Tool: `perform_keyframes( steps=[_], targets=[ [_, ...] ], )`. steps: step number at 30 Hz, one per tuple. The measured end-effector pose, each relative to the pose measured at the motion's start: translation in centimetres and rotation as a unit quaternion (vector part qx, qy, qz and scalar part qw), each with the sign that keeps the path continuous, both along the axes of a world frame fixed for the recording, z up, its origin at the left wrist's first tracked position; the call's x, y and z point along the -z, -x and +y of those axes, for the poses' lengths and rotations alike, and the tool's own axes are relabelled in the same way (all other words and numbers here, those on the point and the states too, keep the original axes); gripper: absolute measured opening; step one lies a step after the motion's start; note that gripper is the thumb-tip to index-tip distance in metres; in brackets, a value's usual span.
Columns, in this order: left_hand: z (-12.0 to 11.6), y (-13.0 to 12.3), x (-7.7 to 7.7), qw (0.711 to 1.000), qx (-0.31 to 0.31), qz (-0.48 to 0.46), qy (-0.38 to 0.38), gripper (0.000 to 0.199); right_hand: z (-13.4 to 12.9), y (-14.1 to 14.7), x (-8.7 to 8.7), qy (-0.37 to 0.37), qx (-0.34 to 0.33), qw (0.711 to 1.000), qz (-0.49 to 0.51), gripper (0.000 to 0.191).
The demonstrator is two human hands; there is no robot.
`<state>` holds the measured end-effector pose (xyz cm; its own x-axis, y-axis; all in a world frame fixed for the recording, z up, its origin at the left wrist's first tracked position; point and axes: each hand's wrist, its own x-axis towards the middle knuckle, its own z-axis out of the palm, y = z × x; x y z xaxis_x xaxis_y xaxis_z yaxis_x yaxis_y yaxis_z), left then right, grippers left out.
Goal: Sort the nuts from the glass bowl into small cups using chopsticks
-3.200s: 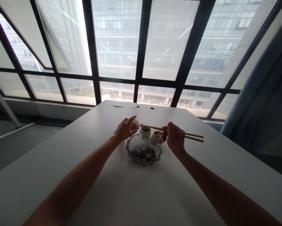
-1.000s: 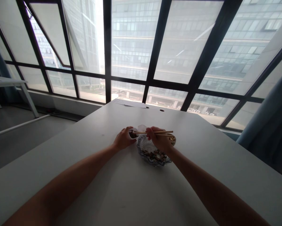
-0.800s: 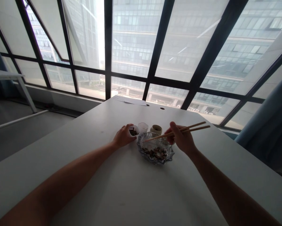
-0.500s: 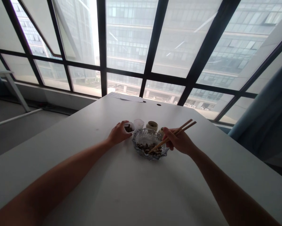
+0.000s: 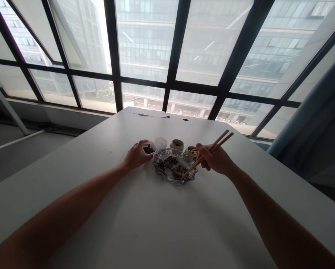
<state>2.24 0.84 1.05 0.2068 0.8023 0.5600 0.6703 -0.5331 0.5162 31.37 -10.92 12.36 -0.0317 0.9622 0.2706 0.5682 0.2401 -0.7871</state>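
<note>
My left hand [image 5: 137,155] grips a small translucent cup [image 5: 149,148] holding dark seed-like pieces, left of a clear glass bowl [image 5: 159,173] with a wavy rim. Dark, striped seed-like pieces lie in several clumps in the bowl. Wooden chopsticks [image 5: 209,152] are held in my right hand [image 5: 213,158], their tips down among the pieces at the bowl's near right. Behind the bowl stand another translucent cup [image 5: 161,143], a small beige pot [image 5: 177,145] and a second pot [image 5: 192,152] with pale round pieces inside.
The white table [image 5: 156,224] reaches towards large black-framed windows. Papers [image 5: 147,113] lie at its far edge, beside two dark round holes. A blue-grey curtain [image 5: 310,112] hangs at the right, and a white metal frame [image 5: 12,110] stands at the far left.
The view has shifted slightly. In the bowl the pieces are now spread into separate clumps, further towards its back and left. The second pot, earlier mostly hidden by my right hand, shows more.
</note>
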Motion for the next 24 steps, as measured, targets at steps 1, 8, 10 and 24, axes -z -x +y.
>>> perform_keyframes(
  steps=[1,8,10,24],
  targets=[
    [0.0,0.0,0.0,1.000,-0.003,0.000,0.001,0.067,0.2,0.2,0.5,-0.017,-0.003,1.000,-0.002,0.067],
    [0.1,0.0,0.0,1.000,0.004,0.003,-0.011,0.067,0.7,1.4,2.1,-0.086,-0.006,0.995,0.046,0.061],
    [0.1,0.0,0.0,1.000,0.004,0.002,-0.008,0.066,0.3,2.1,2.0,-0.040,-0.029,0.996,0.080,0.062],
    [-0.1,0.1,-0.3,1.000,0.002,-0.008,0.004,0.066,0.5,0.9,1.4,-0.084,-0.011,0.996,0.016,0.061]
  ],
)
